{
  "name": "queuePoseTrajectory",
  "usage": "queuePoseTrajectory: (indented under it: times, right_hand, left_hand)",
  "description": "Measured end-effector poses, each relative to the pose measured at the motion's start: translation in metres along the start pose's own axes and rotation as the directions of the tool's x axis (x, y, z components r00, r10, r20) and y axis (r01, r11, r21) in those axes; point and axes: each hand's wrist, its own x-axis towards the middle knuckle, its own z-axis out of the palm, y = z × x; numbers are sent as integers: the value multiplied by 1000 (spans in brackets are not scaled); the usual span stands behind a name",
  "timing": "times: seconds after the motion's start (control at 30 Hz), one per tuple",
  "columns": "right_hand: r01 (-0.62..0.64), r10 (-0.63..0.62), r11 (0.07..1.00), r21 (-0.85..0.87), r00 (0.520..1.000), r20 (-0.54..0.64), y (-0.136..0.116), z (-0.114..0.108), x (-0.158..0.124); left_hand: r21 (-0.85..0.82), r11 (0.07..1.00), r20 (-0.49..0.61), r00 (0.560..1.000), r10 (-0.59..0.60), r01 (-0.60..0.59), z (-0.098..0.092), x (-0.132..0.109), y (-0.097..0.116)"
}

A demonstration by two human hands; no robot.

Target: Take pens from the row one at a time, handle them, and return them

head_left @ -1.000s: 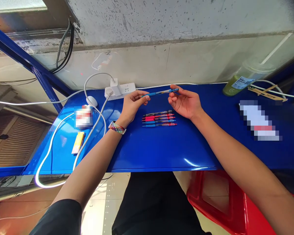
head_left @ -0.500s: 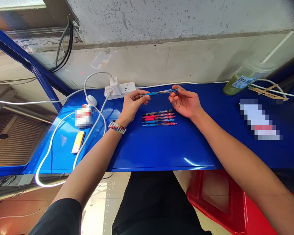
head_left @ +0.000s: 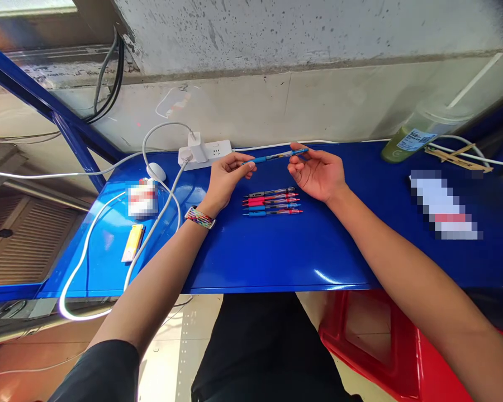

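A blue pen (head_left: 279,156) is held in the air above the table, nearly level, its right end slightly higher. My left hand (head_left: 230,176) pinches its left end between thumb and fingers. At its right end, the bent fingers of my right hand (head_left: 318,172) are closed around the pen, palm turned partly up. Below the hands, several pens lie side by side on the blue table (head_left: 260,257). Among them are a black pen (head_left: 257,195), a red-gripped pen (head_left: 257,200) and a blue-gripped pen with a red end (head_left: 257,213).
Behind my left hand is a white power strip (head_left: 213,151) with chargers and looping cables. A mouse (head_left: 156,172) and a yellow box (head_left: 133,244) lie at left. On the right stand a green drink cup (head_left: 414,134) and a blurred phone-like object (head_left: 444,206). A red stool (head_left: 398,346) is below.
The right end of the blue pen has tilted up slightly and reaches a little further into my right hand, which has shifted slightly right. The left hand and the pens on the table stay put.
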Motion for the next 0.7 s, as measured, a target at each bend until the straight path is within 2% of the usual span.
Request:
queuePoseTrajectory:
  times: [0.23,0.5,0.7]
  right_hand:
    - [12,-12,1000,6,999,35,2,-4,4]
    - [7,-6,998,57,1000,-18,3,-1,4]
    - [16,-17,999,35,999,33,3,-5,4]
  left_hand:
    - [8,1000,17,1000,-2,2,2,0,-2]
    - [13,1000,14,1000,-9,8,2,0,-2]
    - [29,1000,10,1000,-10,10,0,0,-2]
